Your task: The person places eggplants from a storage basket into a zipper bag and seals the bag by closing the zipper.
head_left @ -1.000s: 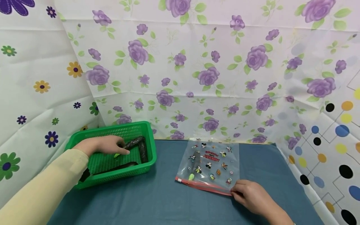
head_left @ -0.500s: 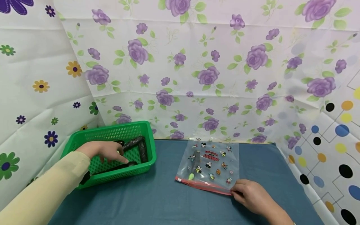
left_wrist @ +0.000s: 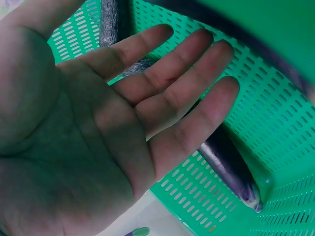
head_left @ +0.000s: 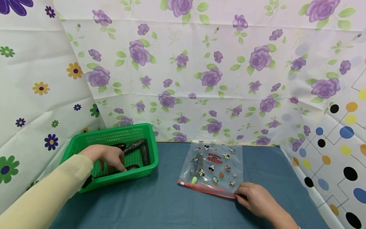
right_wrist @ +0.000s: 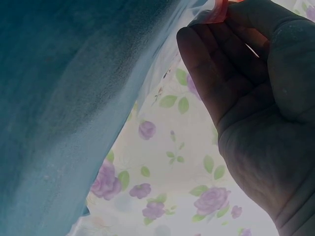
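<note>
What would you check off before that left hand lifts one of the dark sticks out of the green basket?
1. Left hand over the dark sticks in the green basket: ok.
2. Fingers closed round a stick: not ok, they are spread and hold nothing.
3. Right hand pinching the red zip strip of the cartoon-printed bag: ok.
4. Bag mouth open: cannot tell.
5. Bag lying flat on the blue cloth: ok.
</note>
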{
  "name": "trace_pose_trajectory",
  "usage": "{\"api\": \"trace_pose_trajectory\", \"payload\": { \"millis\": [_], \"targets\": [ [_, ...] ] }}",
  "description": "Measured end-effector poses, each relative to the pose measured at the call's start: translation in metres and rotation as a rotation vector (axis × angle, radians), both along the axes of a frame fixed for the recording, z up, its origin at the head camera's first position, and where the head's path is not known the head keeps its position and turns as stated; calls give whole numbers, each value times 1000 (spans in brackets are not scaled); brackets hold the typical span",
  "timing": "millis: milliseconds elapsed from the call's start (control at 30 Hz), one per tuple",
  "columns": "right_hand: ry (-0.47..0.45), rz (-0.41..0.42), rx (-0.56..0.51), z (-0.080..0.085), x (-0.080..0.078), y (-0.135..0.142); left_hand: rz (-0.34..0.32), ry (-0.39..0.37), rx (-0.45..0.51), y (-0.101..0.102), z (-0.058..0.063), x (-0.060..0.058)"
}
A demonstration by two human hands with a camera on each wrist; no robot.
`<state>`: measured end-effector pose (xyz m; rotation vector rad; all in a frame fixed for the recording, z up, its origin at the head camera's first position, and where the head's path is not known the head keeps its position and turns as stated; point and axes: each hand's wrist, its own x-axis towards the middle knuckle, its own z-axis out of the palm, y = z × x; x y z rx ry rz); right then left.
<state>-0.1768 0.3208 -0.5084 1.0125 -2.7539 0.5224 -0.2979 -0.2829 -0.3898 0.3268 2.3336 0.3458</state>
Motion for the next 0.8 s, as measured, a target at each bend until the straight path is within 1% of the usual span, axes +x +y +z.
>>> {"api": "trace_pose_trajectory", "payload": {
  "millis": [267,433,533,667,800],
  "targets": [
    [-13,-14,10,0,1,1,-11,-19,-10,5,-3,-1],
    [8,-4,0,0,1,1,-19,-12,-18,7,-5,-1],
    [19,-2,-6,0,0,2,-29,-8,-28,9,-4,-1],
    [12,-8,-7,0,0,2,-45,1,-41,10,-3,-1],
    [5,-10,-10,1,0,2,-50,12,-56,12,-7,2]
  ]
}}
